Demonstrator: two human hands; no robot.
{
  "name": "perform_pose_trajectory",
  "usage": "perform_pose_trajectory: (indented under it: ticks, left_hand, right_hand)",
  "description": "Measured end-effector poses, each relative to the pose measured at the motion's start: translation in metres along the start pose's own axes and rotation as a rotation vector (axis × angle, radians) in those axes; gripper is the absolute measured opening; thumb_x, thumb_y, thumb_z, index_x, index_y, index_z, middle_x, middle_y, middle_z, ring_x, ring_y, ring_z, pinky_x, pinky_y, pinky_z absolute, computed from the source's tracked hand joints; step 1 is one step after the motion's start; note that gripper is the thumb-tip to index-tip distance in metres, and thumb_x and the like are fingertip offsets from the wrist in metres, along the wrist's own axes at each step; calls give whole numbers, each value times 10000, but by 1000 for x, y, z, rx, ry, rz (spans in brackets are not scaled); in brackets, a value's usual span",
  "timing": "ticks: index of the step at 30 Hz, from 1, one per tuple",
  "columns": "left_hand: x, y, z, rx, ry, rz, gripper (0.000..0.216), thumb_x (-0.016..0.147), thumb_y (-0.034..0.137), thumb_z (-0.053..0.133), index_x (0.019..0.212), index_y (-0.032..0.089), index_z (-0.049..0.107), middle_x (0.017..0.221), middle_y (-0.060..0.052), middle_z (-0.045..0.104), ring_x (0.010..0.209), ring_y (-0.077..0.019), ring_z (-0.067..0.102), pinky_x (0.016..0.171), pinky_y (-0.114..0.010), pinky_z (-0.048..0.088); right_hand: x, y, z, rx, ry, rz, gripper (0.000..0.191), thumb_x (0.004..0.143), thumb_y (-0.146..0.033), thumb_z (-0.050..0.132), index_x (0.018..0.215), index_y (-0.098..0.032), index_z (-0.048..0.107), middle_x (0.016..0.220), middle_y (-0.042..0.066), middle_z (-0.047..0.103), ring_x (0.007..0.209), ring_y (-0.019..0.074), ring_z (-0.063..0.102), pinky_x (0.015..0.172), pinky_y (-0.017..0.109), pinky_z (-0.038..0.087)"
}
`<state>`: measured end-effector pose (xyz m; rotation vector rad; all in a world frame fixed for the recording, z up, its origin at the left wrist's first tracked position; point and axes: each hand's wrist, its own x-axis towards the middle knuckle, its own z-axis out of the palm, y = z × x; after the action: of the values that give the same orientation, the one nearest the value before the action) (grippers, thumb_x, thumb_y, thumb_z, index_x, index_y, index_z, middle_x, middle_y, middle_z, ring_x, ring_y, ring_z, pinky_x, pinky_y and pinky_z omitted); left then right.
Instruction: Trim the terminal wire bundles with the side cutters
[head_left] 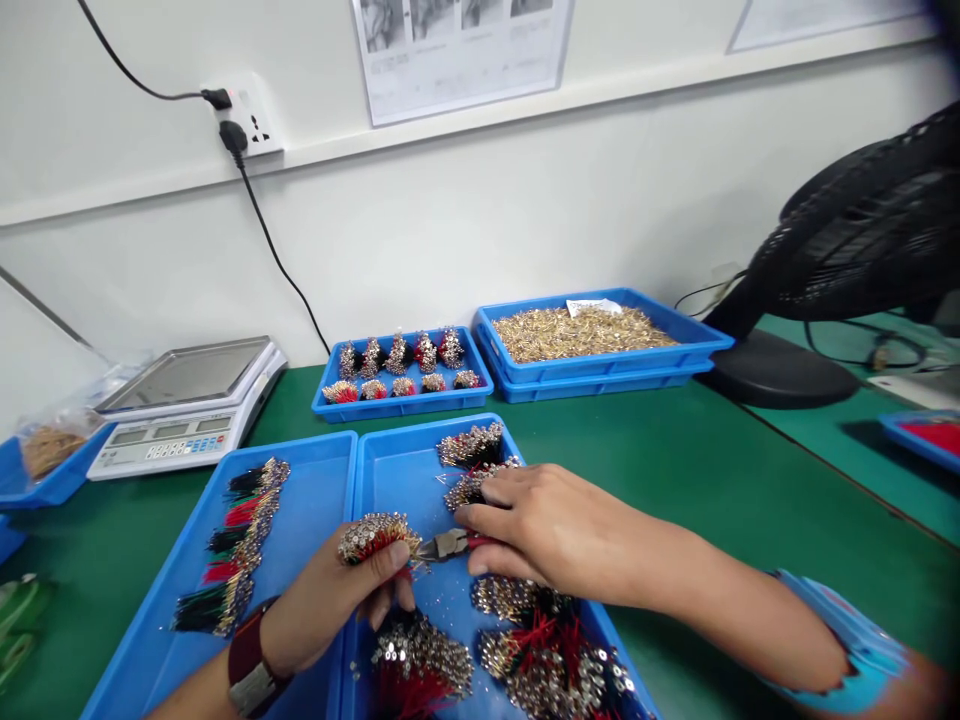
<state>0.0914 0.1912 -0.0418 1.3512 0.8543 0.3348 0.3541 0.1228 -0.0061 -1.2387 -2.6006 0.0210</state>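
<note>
My left hand (322, 595) is closed round a bundle of wires (373, 537), mostly red, with shiny metal terminals packed at the top. In my right hand (559, 520) is a pair of pliers (448, 545), partly hidden by the fingers. Its jaws point left and meet the right side of the bundle. Both hands are over a blue tray (382, 450). Close to my right fingertips lies a dark bundle of terminal wires (469, 487) in that tray. Further red and black bundles (424, 655) lie nearer me, below the hands.
Left of it, another blue tray (311, 490) holds a row of wire bundles. Behind are a tray of upright bundles (405, 408) and stacked trays (600, 376) of loose gold-coloured terminals. A digital scale (187, 400) stands left, a black fan (862, 230) right.
</note>
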Motion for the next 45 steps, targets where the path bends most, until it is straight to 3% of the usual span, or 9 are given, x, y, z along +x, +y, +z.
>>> perform_pose_trajectory:
  ticks: [11,22,34,40,45]
  left_hand:
    - [-2,1,3,-64,39,-3,544,764,683,774,773,156,642,644,-22,731,420,-58,473,437,-199,290]
    - [-2,1,0,-60,-18,14,522,784,653,776,723,146,668,656,-36,738,423,-55,484,438,-197,297]
    - [-1,-3,0,-43,-6,19,559,797,703,728,749,150,658,680,-44,747,433,-68,491,449,-209,316]
    - [0,-3,0,-12,-14,-12,556,788,711,724,753,164,630,642,-19,738,390,-47,450,414,-190,256]
    - [-3,1,-2,9,-55,-75,545,764,693,749,749,161,634,595,-11,729,357,-36,426,383,-171,236]
  right_hand:
    - [-2,3,-2,-53,7,68,506,1082,-557,333,1063,-179,668,863,70,647,767,209,586,675,361,401]
    - [0,3,4,-15,12,47,513,1078,-559,341,1125,-167,670,883,78,652,802,212,596,714,365,437]
    - [-1,0,3,-76,-16,35,468,1073,-565,358,980,-191,626,829,51,624,727,195,543,646,351,348]
    - [-1,-3,-2,15,17,-14,506,1065,-598,345,1033,-193,648,800,32,612,716,187,531,627,341,323]
    - [-3,-2,-2,-41,57,15,524,1071,-594,323,1084,-188,654,842,51,629,738,199,532,658,346,335]
